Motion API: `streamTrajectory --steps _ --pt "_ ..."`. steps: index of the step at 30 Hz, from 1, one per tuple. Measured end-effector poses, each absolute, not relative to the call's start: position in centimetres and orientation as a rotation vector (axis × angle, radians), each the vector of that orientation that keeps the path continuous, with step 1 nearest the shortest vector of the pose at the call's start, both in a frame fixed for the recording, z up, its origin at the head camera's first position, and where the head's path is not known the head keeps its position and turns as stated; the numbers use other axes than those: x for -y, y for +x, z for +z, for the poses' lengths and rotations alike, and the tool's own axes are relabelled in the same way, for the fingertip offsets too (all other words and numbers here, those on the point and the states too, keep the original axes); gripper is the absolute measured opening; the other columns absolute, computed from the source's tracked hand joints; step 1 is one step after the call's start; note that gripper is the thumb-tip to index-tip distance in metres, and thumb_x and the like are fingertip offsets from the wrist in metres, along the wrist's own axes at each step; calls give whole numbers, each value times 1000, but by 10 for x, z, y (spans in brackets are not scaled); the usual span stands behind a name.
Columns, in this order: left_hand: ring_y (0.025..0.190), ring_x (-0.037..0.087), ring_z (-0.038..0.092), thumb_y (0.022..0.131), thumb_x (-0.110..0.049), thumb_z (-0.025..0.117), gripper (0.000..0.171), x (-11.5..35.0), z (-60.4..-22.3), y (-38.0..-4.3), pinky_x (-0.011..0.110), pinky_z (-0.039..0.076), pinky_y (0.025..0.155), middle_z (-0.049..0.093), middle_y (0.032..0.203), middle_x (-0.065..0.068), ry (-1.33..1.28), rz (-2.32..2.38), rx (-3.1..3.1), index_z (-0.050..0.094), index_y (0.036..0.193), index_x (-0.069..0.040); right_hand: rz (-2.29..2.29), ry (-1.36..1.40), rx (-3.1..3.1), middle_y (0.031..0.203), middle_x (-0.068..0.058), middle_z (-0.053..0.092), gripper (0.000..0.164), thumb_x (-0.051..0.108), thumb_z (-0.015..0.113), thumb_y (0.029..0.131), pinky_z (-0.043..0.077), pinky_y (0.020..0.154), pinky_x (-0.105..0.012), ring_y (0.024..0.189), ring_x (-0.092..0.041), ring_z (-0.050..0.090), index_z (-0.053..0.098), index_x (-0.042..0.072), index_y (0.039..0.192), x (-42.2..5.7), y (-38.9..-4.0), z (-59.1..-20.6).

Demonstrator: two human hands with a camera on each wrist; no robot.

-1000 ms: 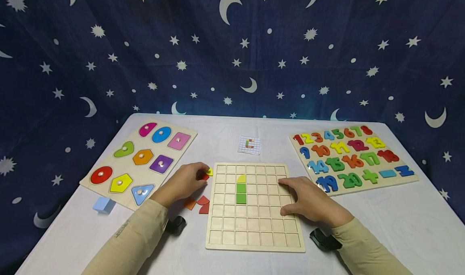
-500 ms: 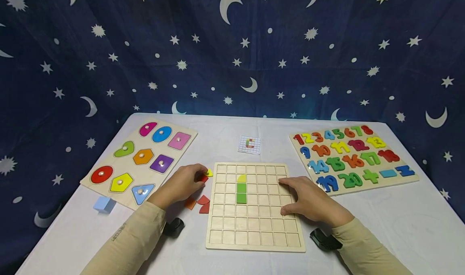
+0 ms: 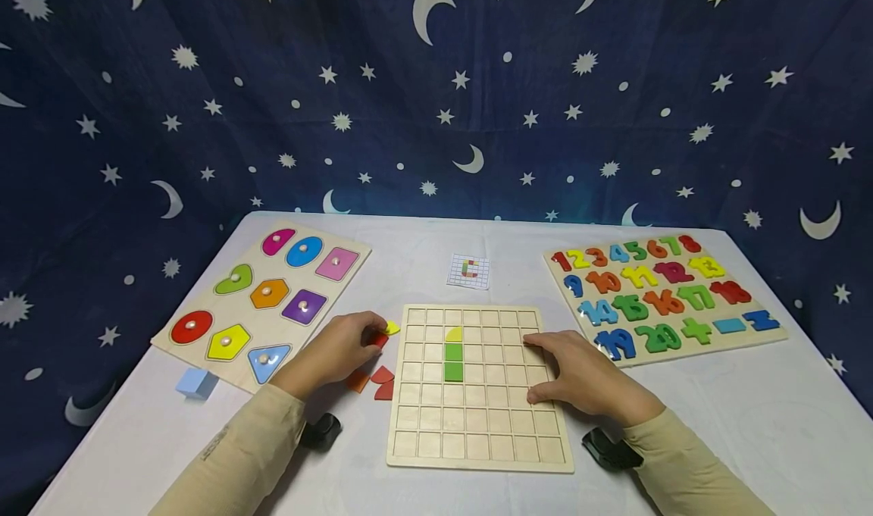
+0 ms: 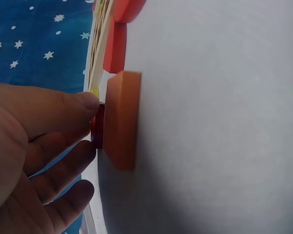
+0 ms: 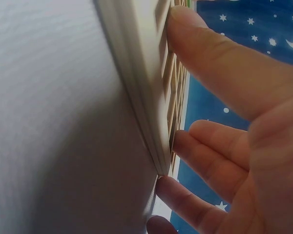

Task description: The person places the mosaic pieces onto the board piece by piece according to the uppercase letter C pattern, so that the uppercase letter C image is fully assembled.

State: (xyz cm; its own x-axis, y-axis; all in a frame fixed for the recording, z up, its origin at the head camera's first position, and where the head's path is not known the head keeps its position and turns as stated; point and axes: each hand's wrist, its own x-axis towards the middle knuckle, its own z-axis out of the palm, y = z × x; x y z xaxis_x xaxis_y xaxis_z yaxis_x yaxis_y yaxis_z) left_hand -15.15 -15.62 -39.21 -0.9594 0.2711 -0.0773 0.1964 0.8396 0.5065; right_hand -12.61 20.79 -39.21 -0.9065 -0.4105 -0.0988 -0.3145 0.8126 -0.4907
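Note:
My left hand (image 3: 336, 357) is left of the wooden grid board (image 3: 477, 463), its thumb and fingers pinching a small red piece (image 4: 98, 129). Just beyond its fingertips lies a yellow piece (image 3: 392, 327). Nearer me are an orange block (image 3: 358, 381) and two red pieces, a quarter-circle-like one (image 3: 383, 375) and another (image 3: 385, 390). The board bears a yellow quarter circle (image 3: 454, 336) above two green squares (image 3: 453, 352) in one column. My right hand (image 3: 586, 376) rests on the board's right edge, thumb and fingers spread.
A shape-puzzle board with knobs (image 3: 259, 326) lies at the left, a light blue block (image 3: 196, 384) by its near corner. A number-puzzle board (image 3: 723, 342) lies at the right. Behind the grid board is a small pattern card (image 3: 467, 272). A starry cloth hangs behind the table.
My left hand has drawn slightly towards me and left, with the red piece shifting along. The yellow piece has moved a little the same way. The right hand stays put.

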Motion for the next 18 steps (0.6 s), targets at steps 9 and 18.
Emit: streamTrajectory --steps 9,18 --pt "104 24 61 84 -9 80 38 157 -388 -144 43 48 99 68 110 5 360 750 -2836 67 120 -5 -710 -564 -2794 137 -16 57 84 44 88 73 38 104 -56 127 -38 49 56 3 140 -208 -126 -391" --pt "106 23 57 74 -24 91 56 160 -385 -140 44 46 101 65 111 -1 383 768 -2760 66 122 -8 -706 -578 -2797 137 -17 57 84 43 88 73 38 105 -57 128 -39 49 56 3 139 -208 -127 -392"
